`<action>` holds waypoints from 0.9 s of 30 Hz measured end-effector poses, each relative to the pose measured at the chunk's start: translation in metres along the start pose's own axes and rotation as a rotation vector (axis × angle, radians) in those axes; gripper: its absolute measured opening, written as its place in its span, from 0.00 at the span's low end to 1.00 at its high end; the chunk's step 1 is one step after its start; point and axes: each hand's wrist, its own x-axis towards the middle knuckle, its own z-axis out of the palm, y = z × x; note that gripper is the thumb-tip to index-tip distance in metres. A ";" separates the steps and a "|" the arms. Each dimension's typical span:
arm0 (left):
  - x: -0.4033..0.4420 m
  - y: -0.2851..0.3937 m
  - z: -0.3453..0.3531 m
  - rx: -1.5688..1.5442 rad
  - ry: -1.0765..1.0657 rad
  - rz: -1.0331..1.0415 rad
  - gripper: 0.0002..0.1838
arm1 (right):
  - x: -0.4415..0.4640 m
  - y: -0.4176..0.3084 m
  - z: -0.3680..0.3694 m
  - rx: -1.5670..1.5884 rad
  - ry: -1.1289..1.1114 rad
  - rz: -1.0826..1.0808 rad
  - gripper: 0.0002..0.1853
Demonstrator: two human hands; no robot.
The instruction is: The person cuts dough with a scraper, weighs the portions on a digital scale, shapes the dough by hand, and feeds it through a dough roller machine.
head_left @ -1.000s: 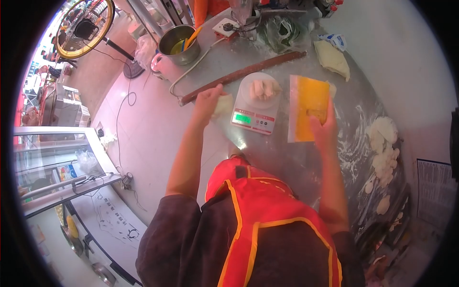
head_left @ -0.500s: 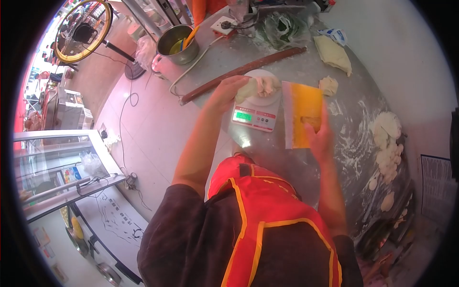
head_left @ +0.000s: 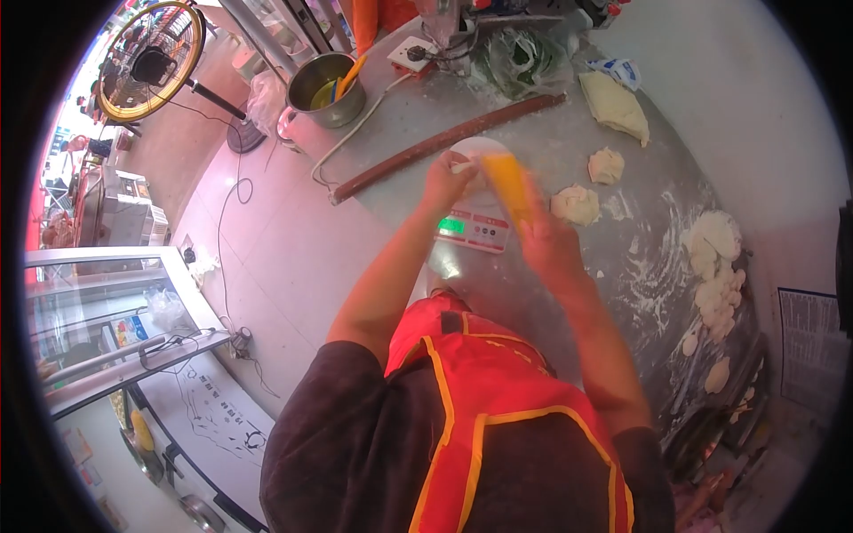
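My right hand (head_left: pixel 553 247) grips a yellow dough scraper (head_left: pixel 506 185), blurred by motion and tilted over the right side of a white kitchen scale (head_left: pixel 473 229) with a lit green display. At the plate's left side, my left hand (head_left: pixel 446 183) is closed on a small bit of pale dough (head_left: pixel 463 167), most of it hidden by the fingers. Just right of the scraper lies a dough lump (head_left: pixel 576 205) on the floured metal table (head_left: pixel 533 306). Another dough lump (head_left: pixel 606 166) sits slightly farther back.
A long brown rolling pin (head_left: pixel 449 140) lies behind the scale. A metal pot (head_left: pixel 326 91) with yellowish liquid stands at back left, near a power strip (head_left: pixel 412 55). A large dough slab (head_left: pixel 615 107) and a plastic bag (head_left: pixel 524 60) are at the back, several dough pieces (head_left: pixel 716 266) on the right.
The scraper has swung left and tilted over the scale. A dough lump now lies on the table where the scraper was. Less dough shows at my left hand.
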 end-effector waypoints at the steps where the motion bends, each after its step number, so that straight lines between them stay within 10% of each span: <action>1: 0.001 -0.002 -0.001 -0.015 -0.002 0.008 0.13 | 0.004 0.001 0.005 -0.049 -0.009 -0.034 0.39; 13: -0.030 0.021 -0.075 0.271 -0.508 -0.004 0.13 | 0.022 0.006 0.010 0.101 -0.145 0.181 0.38; 27: -0.061 0.037 -0.115 0.368 -0.220 -0.104 0.14 | 0.002 -0.001 -0.015 0.360 0.134 0.200 0.38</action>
